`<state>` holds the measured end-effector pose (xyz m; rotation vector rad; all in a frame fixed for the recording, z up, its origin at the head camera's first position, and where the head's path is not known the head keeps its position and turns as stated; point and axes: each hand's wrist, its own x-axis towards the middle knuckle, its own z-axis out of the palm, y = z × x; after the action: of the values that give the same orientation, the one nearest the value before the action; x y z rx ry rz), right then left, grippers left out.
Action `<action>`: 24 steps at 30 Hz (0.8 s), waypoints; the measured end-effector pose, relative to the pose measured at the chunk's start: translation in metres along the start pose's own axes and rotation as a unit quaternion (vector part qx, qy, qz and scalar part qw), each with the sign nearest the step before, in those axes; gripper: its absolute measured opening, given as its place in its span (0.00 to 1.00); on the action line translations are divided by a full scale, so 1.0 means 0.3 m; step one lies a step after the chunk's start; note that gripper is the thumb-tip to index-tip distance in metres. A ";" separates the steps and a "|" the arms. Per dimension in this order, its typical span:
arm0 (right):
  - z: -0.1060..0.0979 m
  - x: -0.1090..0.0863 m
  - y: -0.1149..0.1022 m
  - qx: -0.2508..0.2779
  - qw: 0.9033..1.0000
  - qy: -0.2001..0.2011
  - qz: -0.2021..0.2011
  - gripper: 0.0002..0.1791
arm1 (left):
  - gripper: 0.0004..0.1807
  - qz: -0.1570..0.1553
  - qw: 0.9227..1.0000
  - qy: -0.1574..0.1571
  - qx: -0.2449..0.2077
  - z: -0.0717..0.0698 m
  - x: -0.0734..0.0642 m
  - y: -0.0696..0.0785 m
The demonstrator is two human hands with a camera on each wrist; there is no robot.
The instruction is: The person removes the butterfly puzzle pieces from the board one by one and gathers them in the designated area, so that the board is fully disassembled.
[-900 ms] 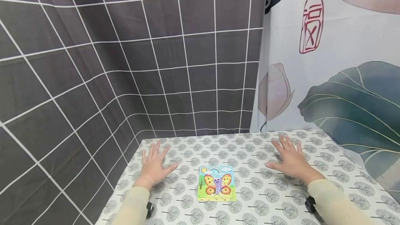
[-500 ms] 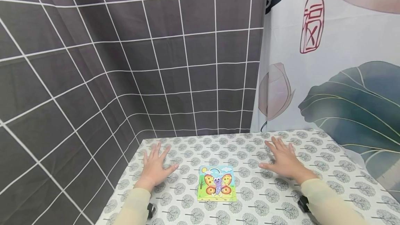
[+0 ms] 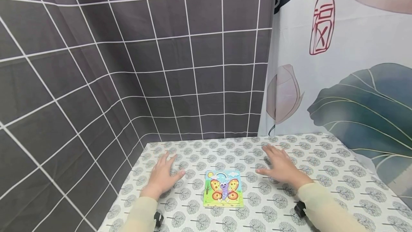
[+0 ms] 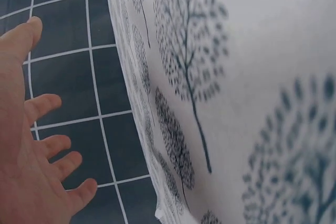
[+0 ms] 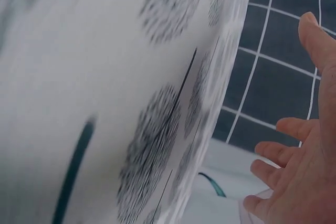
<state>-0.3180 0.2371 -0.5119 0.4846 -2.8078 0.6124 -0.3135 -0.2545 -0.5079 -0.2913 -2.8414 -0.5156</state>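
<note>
Yellow-green butterfly board (image 3: 223, 189) lies between left grip (image 3: 163, 177) and right grip (image 3: 280, 166); both spread, holding nothing; probably light, stiff, smooth; best taken by side edges.

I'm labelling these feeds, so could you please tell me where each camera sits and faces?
Head: head-worn, facing forward and down over the butterfly picture; left hand, right hand and sleeves show.
Left wrist: worn there, looking across tree-print cloth; the left hand shows.
Right wrist: worn there, looking across the cloth; the right hand shows.
Both wrist views share the cloth and dark grid backdrop.
</note>
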 end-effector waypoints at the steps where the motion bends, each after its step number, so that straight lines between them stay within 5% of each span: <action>1: 0.003 0.003 -0.010 0.001 1.000 0.001 -0.001 0.60 | 0.47 -0.002 1.000 -0.003 -0.001 0.003 -0.003 0.001; 14: 0.047 0.047 -0.122 0.040 0.999 -0.024 -0.005 0.55 | 0.39 -0.013 0.997 -0.020 -0.070 0.010 -0.052 0.059; 24: 0.095 0.090 -0.199 0.046 0.998 -0.049 -0.017 0.52 | 0.35 0.024 0.990 -0.087 -0.108 0.022 -0.079 0.147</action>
<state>-0.3252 0.1661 -0.5078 0.5928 -2.8665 0.7314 -0.2818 -0.2152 -0.5062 -0.4637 -2.9385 -0.8282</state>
